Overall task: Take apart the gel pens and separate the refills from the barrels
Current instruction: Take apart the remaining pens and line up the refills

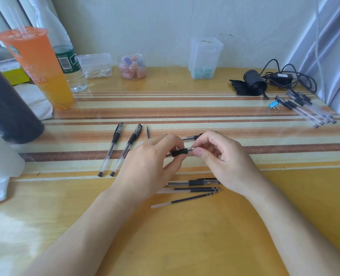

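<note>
A gel pen (180,152) with a black rubber grip lies level between both hands above the striped mat. My left hand (151,166) grips its barrel and black grip. My right hand (221,158) pinches its clear tip cone. Two capped pens (123,150) lie side by side to the left, with a loose refill (147,131) beside them. Below the hands lie another pen (195,183) and three bare refills (187,199). Part of one more pen (192,138) shows behind my hands. A bundle of pens (306,108) rests at the far right.
An orange drink cup (39,68), a water bottle (71,64) and a dark cylinder (7,108) stand at the left. Clear boxes and a jar (133,66) line the back wall. A black device with cables (254,82) and a blue binder clip (273,105) sit at the right.
</note>
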